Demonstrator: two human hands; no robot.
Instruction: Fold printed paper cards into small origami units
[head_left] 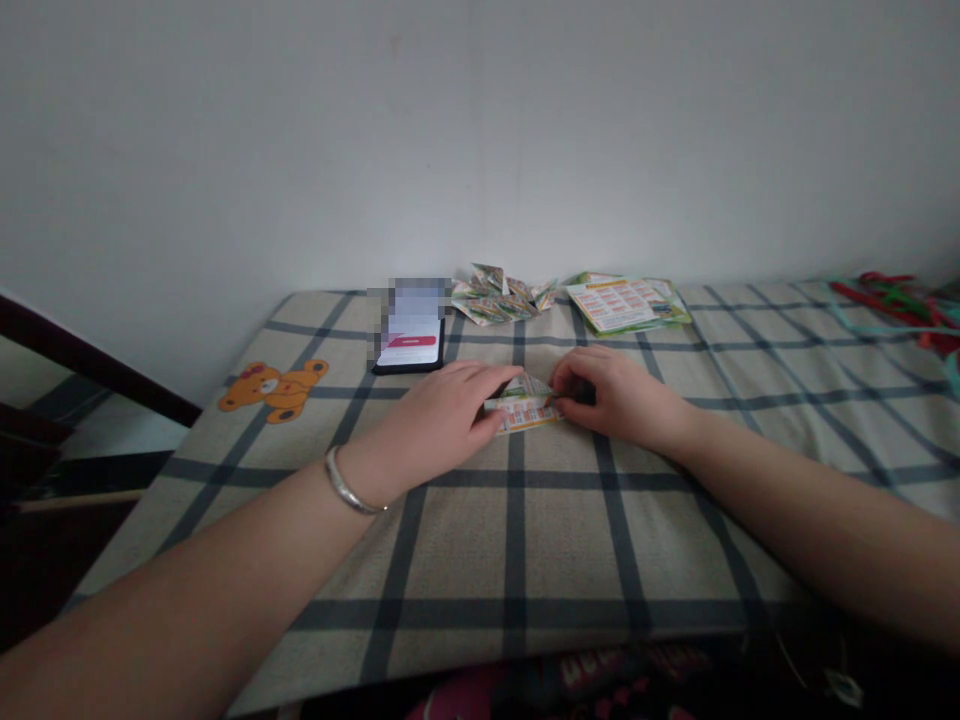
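Between my two hands, just above or on the checked tablecloth, is a small piece of folded printed paper point(525, 411) with a pointed top and a straight lower strip. My left hand point(442, 412) grips its left end, fingers behind and thumb in front. At the right end, my right hand point(604, 393) pinches the paper between thumb and curled fingers. A pile of folded paper pieces point(499, 300) lies beyond my hands, and a stack of flat printed cards point(626, 302) lies to its right.
A phone point(409, 340) with a lit screen lies behind my left hand. An orange bear picture point(274, 390) is at the left on the checked tablecloth point(465, 560). Red, green and pale blue strips point(900, 305) lie at the far right. A white wall point(480, 140) rises behind.
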